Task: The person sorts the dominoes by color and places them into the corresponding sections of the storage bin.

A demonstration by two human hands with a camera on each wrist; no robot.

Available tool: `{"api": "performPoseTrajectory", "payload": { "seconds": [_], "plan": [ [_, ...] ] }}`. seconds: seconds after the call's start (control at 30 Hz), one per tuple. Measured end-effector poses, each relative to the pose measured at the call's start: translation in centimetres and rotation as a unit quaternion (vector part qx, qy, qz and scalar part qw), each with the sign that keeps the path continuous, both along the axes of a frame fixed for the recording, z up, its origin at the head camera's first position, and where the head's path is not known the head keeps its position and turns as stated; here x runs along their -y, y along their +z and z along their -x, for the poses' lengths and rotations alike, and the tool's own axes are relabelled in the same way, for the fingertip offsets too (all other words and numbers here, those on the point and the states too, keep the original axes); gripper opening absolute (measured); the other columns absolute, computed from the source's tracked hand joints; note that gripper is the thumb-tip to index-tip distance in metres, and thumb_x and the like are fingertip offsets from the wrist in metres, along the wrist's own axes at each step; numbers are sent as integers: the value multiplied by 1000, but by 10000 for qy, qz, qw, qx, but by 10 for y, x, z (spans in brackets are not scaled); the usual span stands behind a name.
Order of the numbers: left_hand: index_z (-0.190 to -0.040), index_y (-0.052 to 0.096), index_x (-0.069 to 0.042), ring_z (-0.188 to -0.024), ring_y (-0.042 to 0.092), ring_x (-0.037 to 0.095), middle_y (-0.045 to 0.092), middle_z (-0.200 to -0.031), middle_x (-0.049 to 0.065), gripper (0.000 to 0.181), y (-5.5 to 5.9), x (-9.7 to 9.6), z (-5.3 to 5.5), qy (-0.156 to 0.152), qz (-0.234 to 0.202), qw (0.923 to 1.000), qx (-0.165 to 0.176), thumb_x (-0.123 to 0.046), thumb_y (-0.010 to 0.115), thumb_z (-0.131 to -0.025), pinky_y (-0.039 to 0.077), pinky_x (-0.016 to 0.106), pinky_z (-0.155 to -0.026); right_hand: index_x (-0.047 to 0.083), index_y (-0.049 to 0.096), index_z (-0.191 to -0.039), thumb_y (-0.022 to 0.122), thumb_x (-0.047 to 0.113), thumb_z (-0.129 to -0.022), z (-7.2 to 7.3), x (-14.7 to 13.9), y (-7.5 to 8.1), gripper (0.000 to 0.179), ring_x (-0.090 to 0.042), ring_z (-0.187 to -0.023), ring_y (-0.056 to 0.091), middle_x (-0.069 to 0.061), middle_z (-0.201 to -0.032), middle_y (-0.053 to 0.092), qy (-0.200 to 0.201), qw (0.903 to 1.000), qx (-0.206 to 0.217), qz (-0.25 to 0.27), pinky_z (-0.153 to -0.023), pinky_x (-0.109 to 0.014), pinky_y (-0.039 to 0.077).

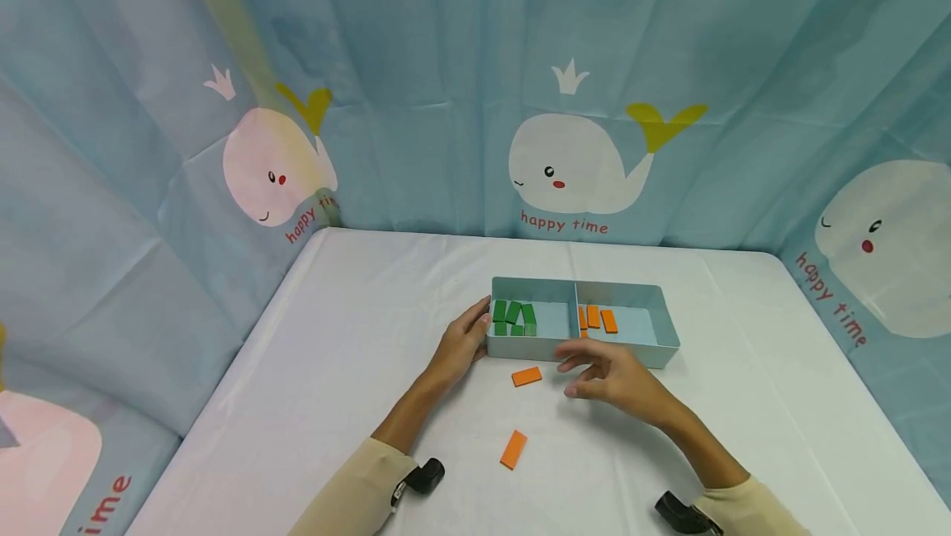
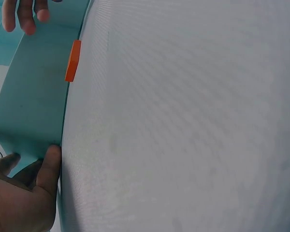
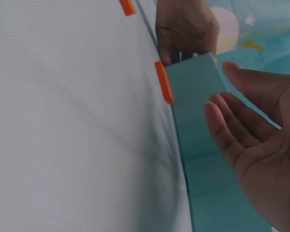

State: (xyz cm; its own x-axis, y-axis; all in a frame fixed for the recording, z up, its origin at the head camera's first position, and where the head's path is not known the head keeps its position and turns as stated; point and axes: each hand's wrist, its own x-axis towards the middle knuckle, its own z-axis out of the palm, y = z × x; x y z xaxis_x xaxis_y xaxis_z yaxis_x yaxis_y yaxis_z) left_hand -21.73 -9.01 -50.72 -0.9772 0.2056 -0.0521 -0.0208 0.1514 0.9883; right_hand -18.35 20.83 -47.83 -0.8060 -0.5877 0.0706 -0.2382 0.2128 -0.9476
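Note:
A blue-grey two-compartment box (image 1: 624, 353) stands on the white-covered table. Several green blocks (image 1: 514, 312) lie in its left compartment; several orange blocks (image 1: 609, 321) lie in the right one, partly hidden by the front wall. At the box's left end, my left hand (image 1: 457, 348) rests its fingertips against the outer wall, fingers spread. My right hand (image 1: 612, 379) hovers by the front wall, fingers loosely bent and apart from the thumb, with nothing between them. One orange block (image 1: 527, 377) lies just before the box, left of this hand. Another orange block (image 1: 513, 449) lies nearer to me.
A white cloth (image 1: 297, 404) covers the table. Behind it and along the sides hangs a blue curtain (image 1: 438, 164) printed with whales. On each wrist sits a black camera, the left one (image 1: 426, 476) and the right one (image 1: 679, 513).

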Motion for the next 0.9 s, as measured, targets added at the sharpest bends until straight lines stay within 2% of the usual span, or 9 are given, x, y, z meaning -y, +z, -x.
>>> {"api": "performPoseTrajectory", "payload": {
  "seconds": [0.23,0.47,0.6,0.73,0.9],
  "plan": [
    [-169,32,-16,-157,33,37,31,-174,9,57,-2,0,1,-3,-19,10000,-18,-35,45,-116,48,58,-113,0,58,-147,81,8,-94,0,8,-8,58,-43,-107,74,-24,-142,63,307,9994,159,-57,-87,-33,64],
    [-168,32,-15,-157,34,38,31,-174,10,57,-2,0,2,-15,-54,10000,-45,-34,44,-116,49,59,-112,6,60,-148,84,8,-91,2,15,-14,62,-37,-115,72,-18,-149,61,282,9987,203,-379,-86,-30,63],
    [-168,32,-15,-157,34,38,31,-173,10,56,-2,0,2,-7,-65,10000,-47,-32,44,-117,49,59,-112,7,59,-150,86,9,-90,4,18,-15,66,-33,-108,74,-17,-153,58,326,9978,303,-496,-84,-28,62],
    [-168,33,-16,-157,34,38,31,-173,10,55,-2,0,2,4,-50,10000,-31,-33,44,-116,49,58,-113,9,58,-151,86,10,-90,7,20,-17,67,-26,-88,75,-13,-156,56,439,9967,305,-606,-81,-26,61],
    [-168,33,-16,-157,33,38,31,-173,10,57,-3,0,2,8,-53,10000,-38,-35,45,-116,48,59,-113,13,60,-151,87,11,-89,9,22,-20,67,-17,-75,71,-7,-155,58,444,9955,193,-821,-77,-24,59]
  ]
}}
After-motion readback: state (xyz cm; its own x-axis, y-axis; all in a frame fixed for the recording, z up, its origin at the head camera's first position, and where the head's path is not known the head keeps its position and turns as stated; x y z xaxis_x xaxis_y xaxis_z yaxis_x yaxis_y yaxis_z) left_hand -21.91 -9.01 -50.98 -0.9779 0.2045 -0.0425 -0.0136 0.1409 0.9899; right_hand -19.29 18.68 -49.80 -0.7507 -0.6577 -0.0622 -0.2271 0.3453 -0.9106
